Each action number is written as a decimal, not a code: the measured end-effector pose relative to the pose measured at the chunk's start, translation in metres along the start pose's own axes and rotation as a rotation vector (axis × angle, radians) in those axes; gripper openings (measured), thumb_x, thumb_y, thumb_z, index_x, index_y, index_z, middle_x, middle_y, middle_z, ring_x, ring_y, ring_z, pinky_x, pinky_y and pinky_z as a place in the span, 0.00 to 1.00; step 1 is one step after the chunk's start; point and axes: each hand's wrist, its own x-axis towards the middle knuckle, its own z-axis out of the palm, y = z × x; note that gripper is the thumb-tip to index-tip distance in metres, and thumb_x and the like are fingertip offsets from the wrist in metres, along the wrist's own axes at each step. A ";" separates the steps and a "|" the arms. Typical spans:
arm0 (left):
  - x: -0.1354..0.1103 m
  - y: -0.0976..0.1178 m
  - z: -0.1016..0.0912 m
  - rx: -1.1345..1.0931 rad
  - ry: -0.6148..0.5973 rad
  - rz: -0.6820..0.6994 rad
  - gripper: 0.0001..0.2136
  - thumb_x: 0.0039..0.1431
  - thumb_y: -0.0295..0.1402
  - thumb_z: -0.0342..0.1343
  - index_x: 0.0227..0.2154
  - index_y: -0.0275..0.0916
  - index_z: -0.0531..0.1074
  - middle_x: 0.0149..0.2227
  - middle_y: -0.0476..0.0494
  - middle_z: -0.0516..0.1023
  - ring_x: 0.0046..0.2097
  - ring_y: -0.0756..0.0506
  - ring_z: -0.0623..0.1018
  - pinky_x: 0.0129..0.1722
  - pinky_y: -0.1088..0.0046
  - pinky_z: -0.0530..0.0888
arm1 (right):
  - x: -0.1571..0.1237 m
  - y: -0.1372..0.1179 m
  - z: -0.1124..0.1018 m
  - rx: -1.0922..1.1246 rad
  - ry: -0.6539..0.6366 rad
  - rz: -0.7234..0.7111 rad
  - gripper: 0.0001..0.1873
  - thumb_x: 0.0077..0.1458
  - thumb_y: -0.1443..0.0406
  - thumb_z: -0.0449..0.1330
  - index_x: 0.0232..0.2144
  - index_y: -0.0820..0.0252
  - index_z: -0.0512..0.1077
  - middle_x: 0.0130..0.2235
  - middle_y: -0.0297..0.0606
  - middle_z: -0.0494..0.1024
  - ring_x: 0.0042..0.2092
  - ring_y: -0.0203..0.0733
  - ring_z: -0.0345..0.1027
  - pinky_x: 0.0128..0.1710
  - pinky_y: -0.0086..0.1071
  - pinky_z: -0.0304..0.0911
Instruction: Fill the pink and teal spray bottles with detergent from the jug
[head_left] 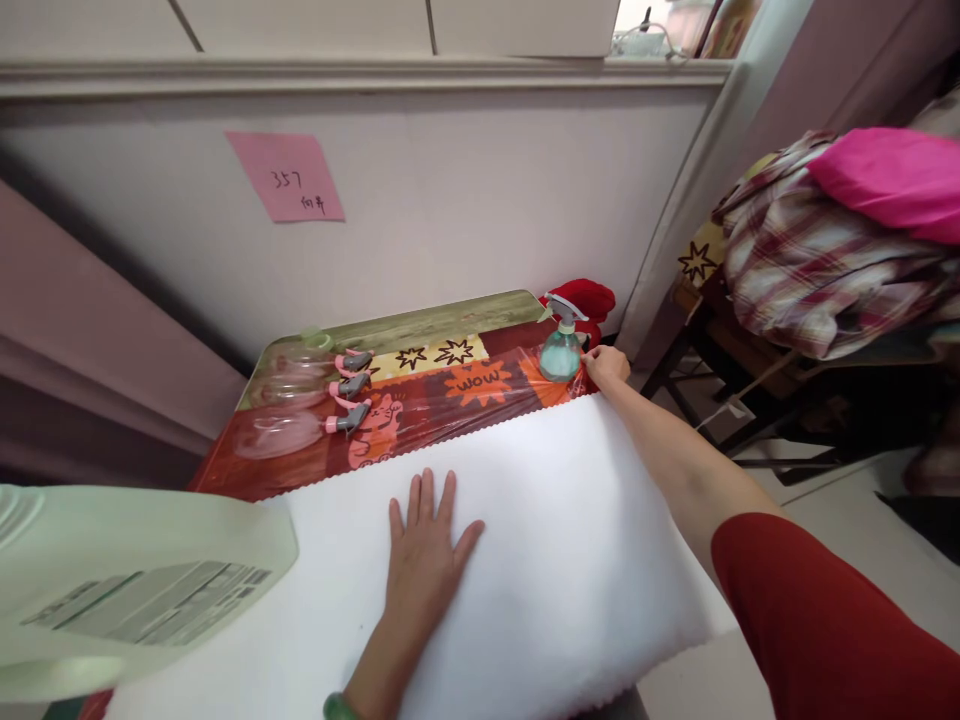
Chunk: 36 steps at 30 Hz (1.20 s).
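Observation:
My left hand [424, 550] lies flat, fingers spread, on a white sheet [540, 530] with a scalloped edge. The sheet covers the near part of the table. My right hand [609, 368] is at the table's far right, thumb and fingers pinched on the edge of a glossy red patterned tablecloth [420, 400]. Creases in the cloth run toward that pinch. Just left of the right hand, a spray bottle [560, 355] with a grey trigger head stands upright, holding pale liquid.
Several clear spray bottles [281, 432] with pink-grey heads lie at the table's left. A large pale green jug [150, 580] looms at lower left. A pink note [289, 178] is on the wall. Plaid clothing [810, 250] is piled at right; something red [581, 300] sits behind the upright bottle.

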 end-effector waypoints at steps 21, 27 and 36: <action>0.004 0.008 -0.005 -0.086 -0.029 -0.031 0.34 0.68 0.52 0.45 0.70 0.37 0.54 0.72 0.26 0.51 0.73 0.31 0.51 0.68 0.40 0.49 | 0.011 -0.004 -0.017 0.180 0.125 -0.016 0.27 0.63 0.57 0.54 0.60 0.64 0.65 0.53 0.54 0.78 0.55 0.56 0.72 0.55 0.47 0.65; 0.008 0.005 -0.004 -0.301 0.101 -0.034 0.34 0.69 0.49 0.45 0.70 0.32 0.53 0.73 0.25 0.50 0.74 0.34 0.48 0.69 0.44 0.46 | 0.004 0.022 -0.074 0.159 0.133 -0.255 0.24 0.67 0.54 0.49 0.54 0.65 0.70 0.51 0.50 0.79 0.54 0.53 0.72 0.57 0.45 0.63; -0.057 -0.027 -0.043 -0.314 0.184 0.091 0.26 0.69 0.43 0.48 0.67 0.42 0.59 0.71 0.33 0.57 0.73 0.36 0.54 0.69 0.48 0.51 | -0.168 0.116 -0.118 -0.147 -0.195 -0.731 0.31 0.66 0.50 0.52 0.65 0.57 0.61 0.68 0.47 0.64 0.69 0.56 0.55 0.69 0.54 0.46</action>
